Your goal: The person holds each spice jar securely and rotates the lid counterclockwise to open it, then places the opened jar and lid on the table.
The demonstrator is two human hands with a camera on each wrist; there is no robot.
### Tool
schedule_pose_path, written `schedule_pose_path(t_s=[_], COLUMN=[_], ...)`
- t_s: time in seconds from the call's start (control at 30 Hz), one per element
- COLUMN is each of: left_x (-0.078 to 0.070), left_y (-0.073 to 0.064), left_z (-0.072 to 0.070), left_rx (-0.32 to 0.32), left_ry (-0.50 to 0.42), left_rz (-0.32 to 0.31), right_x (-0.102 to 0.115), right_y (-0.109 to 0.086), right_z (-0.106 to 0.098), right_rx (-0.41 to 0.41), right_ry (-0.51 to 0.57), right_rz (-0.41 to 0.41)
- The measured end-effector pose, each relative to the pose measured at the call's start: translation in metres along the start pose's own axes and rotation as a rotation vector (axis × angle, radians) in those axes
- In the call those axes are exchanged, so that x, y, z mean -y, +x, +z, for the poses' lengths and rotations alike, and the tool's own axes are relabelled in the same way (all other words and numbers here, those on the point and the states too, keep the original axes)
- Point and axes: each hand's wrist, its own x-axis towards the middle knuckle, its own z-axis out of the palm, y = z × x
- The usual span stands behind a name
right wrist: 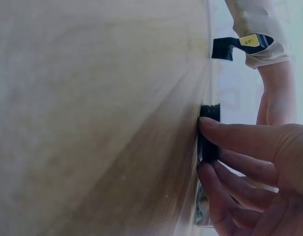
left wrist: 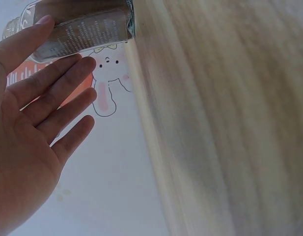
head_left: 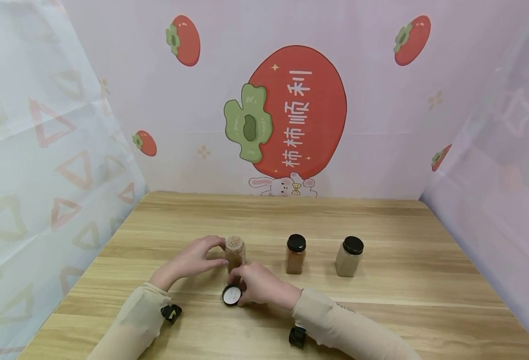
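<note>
An uncapped spice shaker jar (head_left: 234, 255) with brown contents and a perforated top stands upright on the table. My left hand (head_left: 196, 257) is at its left side, fingers nearly straight. In the left wrist view the thumb (left wrist: 36, 33) overlaps the glass jar (left wrist: 92, 29); whether it touches is unclear. In front of the jar, my right hand (head_left: 261, 287) pinches a black lid (head_left: 232, 295), its white inner side facing up. The right wrist view has the lid (right wrist: 209, 135) between thumb and fingers, at the table surface.
A jar with reddish contents and a black lid (head_left: 296, 254) stands right of the open one. Farther right is another black-lidded jar (head_left: 349, 256) with pale contents. The wooden table (head_left: 395, 220) ends against a printed cloth backdrop (head_left: 377, 170).
</note>
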Motion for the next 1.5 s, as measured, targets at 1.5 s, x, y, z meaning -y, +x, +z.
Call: schedule_pose_path(t_s=[1.5], left_x=[-0.022], left_y=[-0.026], left_z=[-0.006], left_rx=[-0.045], left_ry=[0.005], left_rz=[0.049], right_x=[-0.022], right_y=[-0.045], right_z=[-0.037], right_rx=[-0.111], right_ry=[0.177], right_rz=[0.05])
